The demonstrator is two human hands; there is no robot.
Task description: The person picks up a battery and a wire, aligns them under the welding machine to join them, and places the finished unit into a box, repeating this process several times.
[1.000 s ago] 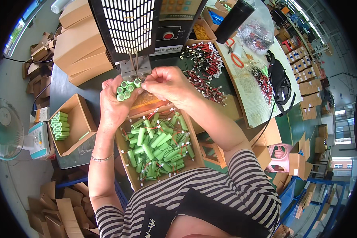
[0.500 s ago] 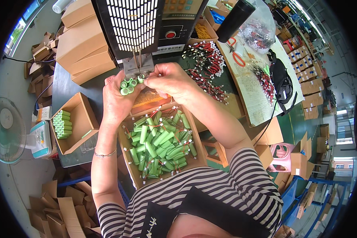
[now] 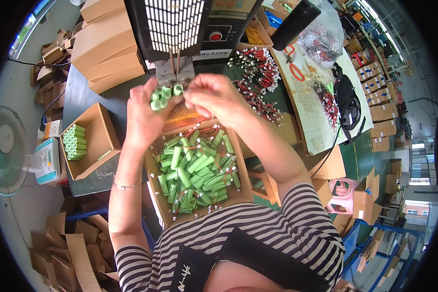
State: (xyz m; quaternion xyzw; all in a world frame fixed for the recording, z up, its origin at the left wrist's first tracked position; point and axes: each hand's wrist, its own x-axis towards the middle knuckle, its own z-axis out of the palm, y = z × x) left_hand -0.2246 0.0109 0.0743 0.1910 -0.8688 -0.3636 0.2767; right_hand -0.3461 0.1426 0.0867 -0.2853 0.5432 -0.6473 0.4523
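My left hand (image 3: 142, 111) is wrapped round a small bundle of green cylindrical battery cells (image 3: 159, 99), their ends facing up. One cell (image 3: 178, 89) stands at the bundle's right side, just below the two thin electrode rods (image 3: 175, 63) of a black spot welder (image 3: 219, 46). Beside that cell is my right hand (image 3: 213, 97), its thumb and fingers pinched together and slightly blurred. Whatever lies between those fingertips is too small to make out. Under my wrists, a cardboard box (image 3: 243, 187) holds a heap of green cells (image 3: 195, 165) with red and black leads and white connectors.
At the left, an open carton (image 3: 104, 129) contains stacked green cells (image 3: 74, 142). Bundles of red and black wires (image 3: 260, 73) lie right of the welder. Orange-handled scissors (image 3: 296, 70) and a black bag (image 3: 349, 104) rest farther right. A fan (image 3: 7, 146) stands far left.
The whole view has shifted slightly. My right fingertips have drawn a little away from the cell under the electrodes. My left hand keeps its hold on the bundle.
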